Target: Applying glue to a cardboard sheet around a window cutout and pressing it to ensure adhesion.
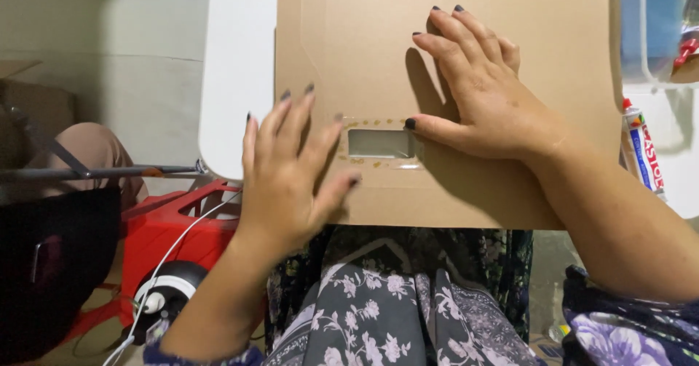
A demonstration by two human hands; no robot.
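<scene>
flat cardboard sheet (510, 60) is pinned by splayed left hand (291, 173) and right hand (477, 93), nothing grasped; clear window film (378, 143) at six o'clock of the right palm is pressed onto glue dots.

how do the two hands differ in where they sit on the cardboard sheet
The right hand lies wholly on the cardboard sheet, above and right of the small window cutout, thumb touching its right edge. The left hand sits lower, over the sheet's left part, left of the cutout, its wrist off the lower edge. The right hand's fingers are close together; the left hand's are spread. Both lie palm down with dark painted nails.
</scene>
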